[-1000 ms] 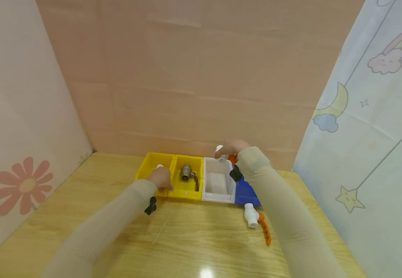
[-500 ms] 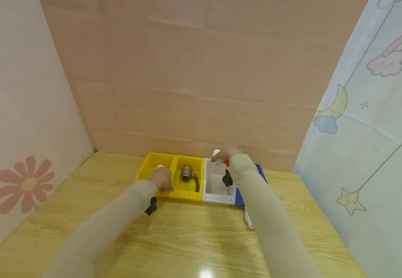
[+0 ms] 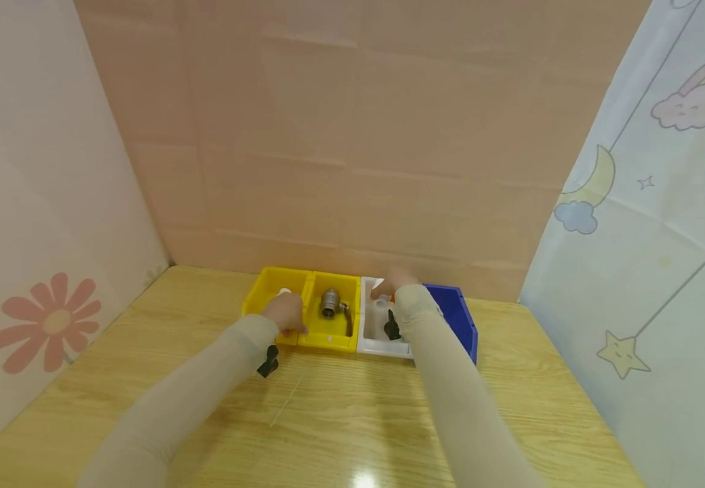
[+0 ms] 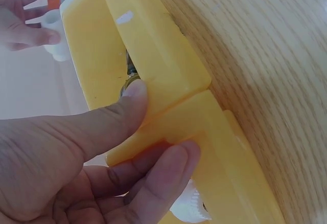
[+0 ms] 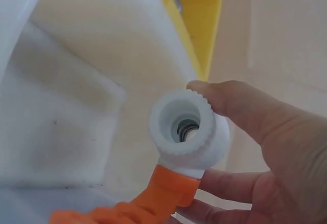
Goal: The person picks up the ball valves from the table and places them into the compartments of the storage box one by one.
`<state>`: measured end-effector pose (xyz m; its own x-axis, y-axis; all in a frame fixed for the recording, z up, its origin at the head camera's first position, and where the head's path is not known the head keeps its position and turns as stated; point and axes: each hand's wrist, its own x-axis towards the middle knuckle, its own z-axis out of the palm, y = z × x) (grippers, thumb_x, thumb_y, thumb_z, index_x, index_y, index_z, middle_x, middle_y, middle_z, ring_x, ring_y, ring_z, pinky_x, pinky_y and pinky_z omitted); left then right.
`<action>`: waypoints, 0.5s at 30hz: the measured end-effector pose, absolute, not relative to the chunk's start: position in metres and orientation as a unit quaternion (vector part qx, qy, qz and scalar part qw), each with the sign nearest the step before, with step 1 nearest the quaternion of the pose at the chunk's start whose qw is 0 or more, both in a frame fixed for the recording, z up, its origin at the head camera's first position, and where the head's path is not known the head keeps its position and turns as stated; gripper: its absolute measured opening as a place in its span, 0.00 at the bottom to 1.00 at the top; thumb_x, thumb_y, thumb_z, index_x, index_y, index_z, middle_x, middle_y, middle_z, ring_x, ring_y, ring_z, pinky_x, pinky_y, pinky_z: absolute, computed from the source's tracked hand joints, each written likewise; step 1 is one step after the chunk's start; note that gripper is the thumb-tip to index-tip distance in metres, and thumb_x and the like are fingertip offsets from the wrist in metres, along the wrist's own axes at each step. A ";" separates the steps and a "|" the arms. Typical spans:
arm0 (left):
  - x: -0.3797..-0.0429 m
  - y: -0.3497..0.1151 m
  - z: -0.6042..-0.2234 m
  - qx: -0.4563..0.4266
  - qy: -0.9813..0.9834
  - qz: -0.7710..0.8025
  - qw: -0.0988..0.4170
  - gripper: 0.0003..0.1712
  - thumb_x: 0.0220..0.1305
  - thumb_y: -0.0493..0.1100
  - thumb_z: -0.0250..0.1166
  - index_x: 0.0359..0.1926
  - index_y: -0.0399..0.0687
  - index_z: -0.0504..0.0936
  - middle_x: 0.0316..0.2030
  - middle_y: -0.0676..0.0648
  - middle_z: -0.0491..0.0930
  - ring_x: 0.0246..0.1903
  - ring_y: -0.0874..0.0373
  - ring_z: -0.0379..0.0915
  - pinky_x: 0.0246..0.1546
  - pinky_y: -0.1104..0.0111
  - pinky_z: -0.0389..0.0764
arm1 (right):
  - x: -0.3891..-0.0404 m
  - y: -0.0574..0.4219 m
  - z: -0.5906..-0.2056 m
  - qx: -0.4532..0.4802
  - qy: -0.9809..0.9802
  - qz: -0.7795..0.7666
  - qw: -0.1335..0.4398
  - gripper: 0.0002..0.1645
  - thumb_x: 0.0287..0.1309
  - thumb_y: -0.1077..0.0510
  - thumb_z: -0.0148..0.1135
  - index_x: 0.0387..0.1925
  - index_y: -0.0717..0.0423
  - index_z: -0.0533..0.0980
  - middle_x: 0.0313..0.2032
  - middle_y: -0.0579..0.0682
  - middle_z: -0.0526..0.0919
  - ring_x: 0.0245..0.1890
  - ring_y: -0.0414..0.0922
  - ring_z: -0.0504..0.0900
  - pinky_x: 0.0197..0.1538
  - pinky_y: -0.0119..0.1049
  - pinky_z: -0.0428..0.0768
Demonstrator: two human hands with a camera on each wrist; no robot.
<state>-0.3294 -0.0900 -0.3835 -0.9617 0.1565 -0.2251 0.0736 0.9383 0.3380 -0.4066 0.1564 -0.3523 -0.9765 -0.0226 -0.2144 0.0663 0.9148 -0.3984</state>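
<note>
My right hand [image 3: 398, 279] holds a white plastic ball valve [image 5: 190, 132] with an orange handle [image 5: 166, 191], thumb on one side and fingers on the other. The valve is at the back of the white bin [image 3: 383, 348], its ribbed open end facing the right wrist camera. At the left, my left hand [image 4: 112, 157] pinches the wall between two joined yellow bins [image 4: 173, 65]. A white ribbed part [image 4: 190, 203] shows below its fingers in the left yellow bin. In the other yellow bin lies a metal valve [image 3: 330, 303] with a lever.
A blue bin [image 3: 464, 318] stands at the right end of the row, partly covered by my right sleeve [image 3: 450, 379]. Behind the bins rises a pinkish-brown backdrop [image 3: 352, 135]. The wooden table [image 3: 328, 420] stretches in front.
My right hand has moved left and down with the ball valve, from near the blue bin into the white bin. Another orange-handled valve on the table is now hidden by my right forearm.
</note>
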 end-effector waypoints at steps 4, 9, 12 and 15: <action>-0.329 -0.090 -0.383 0.057 0.977 0.161 0.125 0.20 0.51 0.46 0.76 0.38 0.36 0.82 0.30 0.44 0.78 0.20 0.56 0.79 0.20 0.73 0.78 | -0.409 0.154 -0.366 0.031 0.965 -0.235 0.109 0.38 0.38 0.50 0.80 0.52 0.59 0.76 0.53 0.56 0.77 0.46 0.53 0.77 0.46 0.45 0.81; -0.328 -0.089 -0.383 0.053 0.979 0.155 0.124 0.20 0.51 0.46 0.76 0.38 0.36 0.82 0.29 0.45 0.78 0.19 0.56 0.78 0.20 0.73 0.78 | -0.411 0.154 -0.382 0.035 0.963 -0.243 0.113 0.33 0.38 0.52 0.79 0.47 0.61 0.78 0.47 0.57 0.80 0.39 0.52 0.79 0.36 0.42 0.82; -0.329 -0.090 -0.383 0.055 0.980 0.149 0.124 0.19 0.51 0.47 0.76 0.36 0.37 0.82 0.27 0.45 0.78 0.19 0.57 0.78 0.20 0.73 0.78 | -0.412 0.153 -0.391 0.031 0.963 -0.243 0.112 0.28 0.40 0.52 0.78 0.43 0.62 0.80 0.48 0.56 0.81 0.38 0.51 0.79 0.36 0.42 0.82; -0.329 -0.091 -0.384 0.056 0.980 0.142 0.125 0.18 0.52 0.47 0.75 0.34 0.37 0.82 0.25 0.46 0.79 0.18 0.58 0.77 0.20 0.73 0.77 | -0.412 0.149 -0.396 0.032 0.963 -0.245 0.108 0.25 0.41 0.52 0.78 0.41 0.61 0.82 0.48 0.55 0.83 0.38 0.49 0.79 0.38 0.41 0.82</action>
<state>-0.3290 -0.0914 -0.3835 -0.9625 0.1462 -0.2285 0.0753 0.9533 0.2926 -0.4115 0.1493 -0.3959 -0.9745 0.0082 -0.2240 0.1142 0.8780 -0.4649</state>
